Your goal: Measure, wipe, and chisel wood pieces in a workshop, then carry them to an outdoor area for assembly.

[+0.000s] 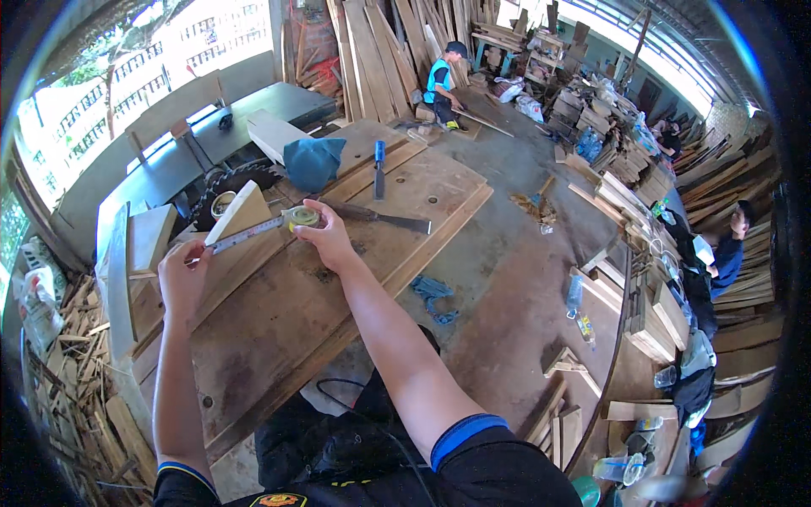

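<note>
And here are your two hands, left of centre in the frame, working a tape measure (304, 217) between them. Your left hand (183, 269) has thumb and fingers pinched on the free end of the pale blade; your right hand (328, 237) is clamped around the round, yellowish case. The blade slants up from your left fingers to your right, out in the open, right by a pale angled wood block (240, 211); whether it touches the wood, you can't tell from here.

Beneath it all, your worn wooden workbench (270, 346) spreads across the left and middle of the frame. Just to the right of your right hand lies a dark-handled chisel (405, 222), blade toward the right; above it, a blue-handled chisel (379, 173) lies with its handle toward the top of the frame. A crumpled blue cloth (312, 165) sits above your hands, and a ring-shaped roll (222, 204) shows behind the block. Up at top centre, a co-worker in a blue vest (441, 78) crouches near tall leaning planks (367, 63), holding a long strip of wood (483, 121).
</note>
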Motion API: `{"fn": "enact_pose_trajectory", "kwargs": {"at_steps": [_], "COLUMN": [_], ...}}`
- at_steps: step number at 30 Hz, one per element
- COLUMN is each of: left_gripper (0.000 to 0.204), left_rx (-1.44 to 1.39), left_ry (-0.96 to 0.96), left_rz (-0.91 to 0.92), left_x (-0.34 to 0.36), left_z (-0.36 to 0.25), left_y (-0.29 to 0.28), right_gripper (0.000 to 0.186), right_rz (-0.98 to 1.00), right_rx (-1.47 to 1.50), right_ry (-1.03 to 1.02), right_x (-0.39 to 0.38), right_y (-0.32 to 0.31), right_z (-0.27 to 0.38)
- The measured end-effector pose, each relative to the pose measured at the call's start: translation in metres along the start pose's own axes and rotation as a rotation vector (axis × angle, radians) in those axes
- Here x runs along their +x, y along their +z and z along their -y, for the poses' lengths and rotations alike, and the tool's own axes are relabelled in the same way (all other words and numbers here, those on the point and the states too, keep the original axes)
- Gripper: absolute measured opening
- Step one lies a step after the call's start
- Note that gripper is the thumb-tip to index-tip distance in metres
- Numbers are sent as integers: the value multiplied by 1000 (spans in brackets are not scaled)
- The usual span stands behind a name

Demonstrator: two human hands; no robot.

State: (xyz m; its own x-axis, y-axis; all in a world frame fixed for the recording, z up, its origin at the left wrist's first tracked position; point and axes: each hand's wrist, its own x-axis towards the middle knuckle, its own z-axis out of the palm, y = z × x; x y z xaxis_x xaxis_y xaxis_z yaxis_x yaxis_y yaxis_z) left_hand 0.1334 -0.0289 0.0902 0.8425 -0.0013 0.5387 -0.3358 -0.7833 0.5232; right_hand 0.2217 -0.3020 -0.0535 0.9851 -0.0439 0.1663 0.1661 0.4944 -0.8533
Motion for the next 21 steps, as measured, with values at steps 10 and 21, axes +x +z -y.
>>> {"fn": "enact_pose_trajectory", "kwargs": {"at_steps": [10, 21], "left_gripper": [20, 19], "left_rx": [19, 26], "left_ry": [36, 3], "left_rz": [-43, -55], "left_x": [-8, -6], "left_z": [-3, 10], "left_y": [3, 6], "right_gripper": [79, 82], "right_rz": [61, 7], "right_rx": [-325, -383], "right_ry": [-185, -181], "right_x": [-4, -4], "right_y": [3, 5], "right_z": [1, -3]}}
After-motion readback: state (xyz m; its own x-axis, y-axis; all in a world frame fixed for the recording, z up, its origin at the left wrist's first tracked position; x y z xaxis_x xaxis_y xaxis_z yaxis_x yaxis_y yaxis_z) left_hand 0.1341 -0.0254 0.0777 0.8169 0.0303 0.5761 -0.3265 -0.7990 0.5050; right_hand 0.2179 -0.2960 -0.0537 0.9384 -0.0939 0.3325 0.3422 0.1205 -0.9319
